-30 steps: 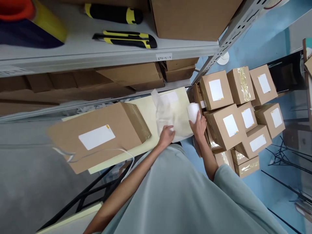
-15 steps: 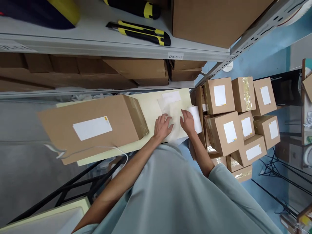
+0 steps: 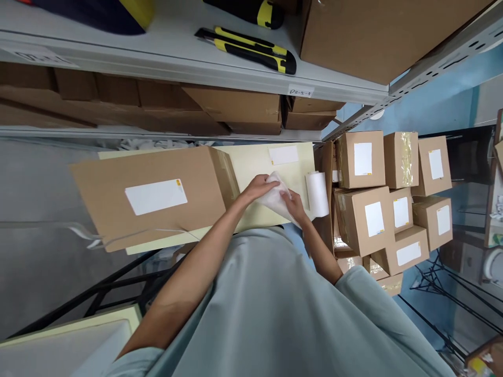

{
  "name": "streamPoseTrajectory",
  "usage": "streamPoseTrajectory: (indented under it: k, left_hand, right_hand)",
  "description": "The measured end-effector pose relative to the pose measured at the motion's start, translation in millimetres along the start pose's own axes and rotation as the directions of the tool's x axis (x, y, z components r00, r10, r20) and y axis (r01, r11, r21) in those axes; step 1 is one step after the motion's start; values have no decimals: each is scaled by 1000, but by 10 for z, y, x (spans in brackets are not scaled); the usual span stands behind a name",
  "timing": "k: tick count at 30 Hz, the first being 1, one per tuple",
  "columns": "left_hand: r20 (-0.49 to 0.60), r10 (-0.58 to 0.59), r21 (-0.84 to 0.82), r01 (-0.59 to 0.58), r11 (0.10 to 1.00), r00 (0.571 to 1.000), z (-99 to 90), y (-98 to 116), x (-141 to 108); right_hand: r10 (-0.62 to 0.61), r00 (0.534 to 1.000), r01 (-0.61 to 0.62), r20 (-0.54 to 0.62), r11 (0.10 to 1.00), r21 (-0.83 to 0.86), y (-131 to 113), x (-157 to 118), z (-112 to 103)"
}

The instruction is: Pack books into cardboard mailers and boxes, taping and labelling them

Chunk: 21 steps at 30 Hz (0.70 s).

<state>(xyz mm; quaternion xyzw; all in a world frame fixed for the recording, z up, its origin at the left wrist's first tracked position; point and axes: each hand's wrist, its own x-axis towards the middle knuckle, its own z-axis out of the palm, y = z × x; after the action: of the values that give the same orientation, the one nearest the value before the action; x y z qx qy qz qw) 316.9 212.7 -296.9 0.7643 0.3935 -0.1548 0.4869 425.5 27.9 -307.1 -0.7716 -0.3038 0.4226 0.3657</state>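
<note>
Between my two hands is a thin, whitish, see-through sheet, bunched and folded; whether it is paper or plastic I cannot tell. My left hand pinches its upper left part. My right hand grips its right side, thumb on top. Beneath them is a pale yellow board-like tabletop. A white label lies on it beyond my hands. Just right of my right hand is a white roll. To my left a large closed carton carries a white label.
Labelled cartons are stacked on the right. A grey metal shelf crosses above the table, with a yellow-black utility knife and a carton on it. A white cord hangs in front of the large carton.
My hands have lifted the thin sheet off the tabletop and folded it between them. They are closer together, and the label beyond now shows uncovered. The view has shifted slightly.
</note>
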Motion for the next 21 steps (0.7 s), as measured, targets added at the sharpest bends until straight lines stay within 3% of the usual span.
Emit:
streamPoseTrajectory:
  k: [2, 5, 9, 11, 13, 17, 21]
  left_hand:
    - [-9, -60, 0, 60, 998, 998, 43, 58, 79]
    - [-68, -110, 46, 113, 992, 992, 150, 95, 100]
    - [-186, -116, 53, 127, 990, 976, 235, 53, 102]
    - [-294, -117, -6, 121, 993, 949, 224, 38, 205]
    - [-363, -132, -74, 113, 991, 922, 188, 42, 384]
    - [-351, -124, -121, 87, 989, 928, 131, 71, 774]
    - [-314, -128, -136, 89, 987, 941, 161, 40, 968]
  right_hand:
    - [56, 997, -58, -61, 997, -43, 30, 6, 65]
    - [119, 981, -154, -153, 957, -247, 63, 72, 114]
    - [-40, 978, -63, -205, 878, -475, 36, 287, 5]
    - [-109, 968, -15, -228, 874, -486, -3, 531, -123]
    - [-91, 958, -52, -270, 877, -478, -47, 862, -253]
    - [74, 934, -227, -348, 877, -423, -111, 1485, -370]
    - [105, 921, -262, -375, 880, -396, -96, 1688, -313]
